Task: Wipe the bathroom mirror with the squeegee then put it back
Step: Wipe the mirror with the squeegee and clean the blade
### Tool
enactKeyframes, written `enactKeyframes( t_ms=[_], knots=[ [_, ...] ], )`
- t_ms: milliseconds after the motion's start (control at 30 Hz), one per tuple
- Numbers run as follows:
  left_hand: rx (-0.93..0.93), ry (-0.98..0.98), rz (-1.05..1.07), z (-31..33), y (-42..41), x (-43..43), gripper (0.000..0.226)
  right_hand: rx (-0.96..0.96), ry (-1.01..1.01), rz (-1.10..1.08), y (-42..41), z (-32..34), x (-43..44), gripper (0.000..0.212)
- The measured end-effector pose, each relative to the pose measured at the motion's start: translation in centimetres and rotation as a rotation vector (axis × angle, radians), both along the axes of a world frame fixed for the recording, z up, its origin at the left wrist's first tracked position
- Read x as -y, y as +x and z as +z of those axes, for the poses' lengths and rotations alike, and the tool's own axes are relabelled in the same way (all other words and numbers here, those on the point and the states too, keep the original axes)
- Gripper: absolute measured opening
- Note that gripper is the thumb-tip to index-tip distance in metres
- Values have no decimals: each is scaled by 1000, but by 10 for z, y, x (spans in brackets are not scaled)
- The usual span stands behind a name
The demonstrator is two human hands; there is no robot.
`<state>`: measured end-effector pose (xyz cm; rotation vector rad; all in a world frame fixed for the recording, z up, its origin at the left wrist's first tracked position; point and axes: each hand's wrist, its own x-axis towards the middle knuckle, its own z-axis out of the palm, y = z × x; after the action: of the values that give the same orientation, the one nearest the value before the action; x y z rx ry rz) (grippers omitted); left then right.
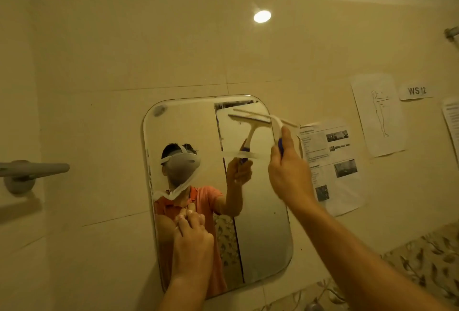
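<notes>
Squeegee held at the upper right corner of the mirror.

The right hand (289, 169) grips the purple handle of the squeegee (277, 124), whose white blade lies tilted across the top right of the mirror (263, 236), at the centre of the frame. The left hand (192, 243), lower centre, presses straight fingertips on the glass. Printed papers (332, 164) hang on the tiled wall just right of the mirror.
</notes>
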<state>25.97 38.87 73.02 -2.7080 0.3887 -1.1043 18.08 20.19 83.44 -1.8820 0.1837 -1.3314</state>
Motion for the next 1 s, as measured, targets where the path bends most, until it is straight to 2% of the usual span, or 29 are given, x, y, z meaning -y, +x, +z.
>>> enactKeyframes(
  t_ms=[100, 200, 500, 700, 833, 933, 1000],
  knots=[
    [14, 1, 7, 0, 0, 0, 48, -34, 2, -6, 5, 42, 9, 56],
    [10, 4, 19, 0, 0, 0, 48, -85, 80, 22, 10, 48, 5, 57],
    [-2, 8, 32, 0, 3, 1, 51, -141, 111, -79, 20, -62, -35, 64],
    [12, -33, -15, -1, 5, 0, 42, -189, 152, 1, 6, -102, -62, 65],
    [-13, -8, -1, 0, 3, 0, 43, -90, 224, 46, 1, -81, -53, 63],
    [-6, 26, 21, 1, 0, 0, 43, 53, 240, 42, 6, -41, -34, 60],
    [-18, 36, 26, 2, -1, 0, 44, 83, 213, 33, 12, -6, -24, 59]
  ],
)
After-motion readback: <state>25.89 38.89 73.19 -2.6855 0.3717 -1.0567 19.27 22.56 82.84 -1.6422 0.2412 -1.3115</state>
